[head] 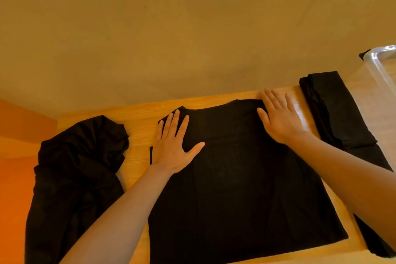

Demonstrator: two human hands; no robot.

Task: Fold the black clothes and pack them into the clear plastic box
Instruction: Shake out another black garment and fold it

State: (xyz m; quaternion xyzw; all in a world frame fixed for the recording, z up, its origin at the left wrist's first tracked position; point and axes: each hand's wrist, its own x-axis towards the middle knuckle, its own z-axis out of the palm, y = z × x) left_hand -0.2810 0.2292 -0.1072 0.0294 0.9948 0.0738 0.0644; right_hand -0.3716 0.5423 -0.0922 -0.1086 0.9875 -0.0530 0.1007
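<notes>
**Both palms flat on a spread black garment**

- Counter [139, 111]: light wood, set against a tan wall. Orange surface at lower left, beyond the counter edge.
- Black garment [235, 188]: spread flat across the middle of the counter, reaching the near edge. Top edge lies close to the wall. A small flap of it sticks out at the upper left corner, under the fingertips of the left hand.
- Left hand [173, 146]: palm down on the garment's upper left corner, fingers straight and spread, thumb out to the side. Pressing, not gripping anything.
- Right hand [278, 118]: palm down on the upper right corner, fingers straight and close together, tips at the garment's top edge. Also flat, nothing pinched or held.
- Crumpled black cloth [81, 167]: loose heap to the left of the spread garment, apart from it, hanging over the counter's left edge.
- Folded black clothes [334, 111]: neat stack to the right, just beside the right hand, lying on more black fabric.
- Clear plastic box [379, 62]: at far right edge, only a corner of its rim in view, beside the folded stack. Contents cannot be made out.
</notes>
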